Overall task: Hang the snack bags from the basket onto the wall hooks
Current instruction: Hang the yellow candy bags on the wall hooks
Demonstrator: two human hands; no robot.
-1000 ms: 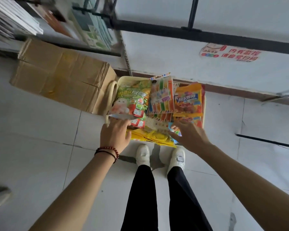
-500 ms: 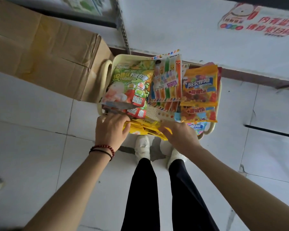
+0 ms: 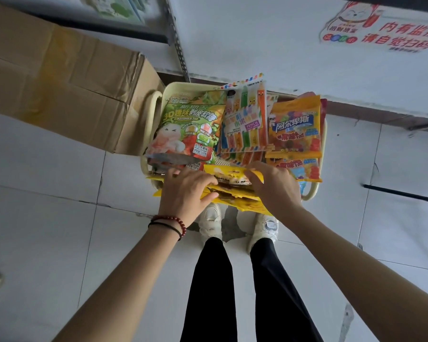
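Gripping the stack of yellow snack bags [image 3: 232, 180] at the near edge of the basket [image 3: 181, 86], the left hand [image 3: 185, 191] curls its fingers round the stack's left end, while the right hand [image 3: 274, 188] pinches the top bag's upper edge. Beyond the stack, a green bag [image 3: 190, 129], a pencil candy pack [image 3: 245, 122] and an orange bag [image 3: 294, 127] lie in the basket. A cardboard box [image 3: 59, 90] stands just left of the basket.

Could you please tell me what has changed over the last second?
At the near edge of the basket, the left hand and right hand drew together and now grip the yellow bags, lifting the top one's edge. The green bag, pencil candy pack and orange bag stayed put.
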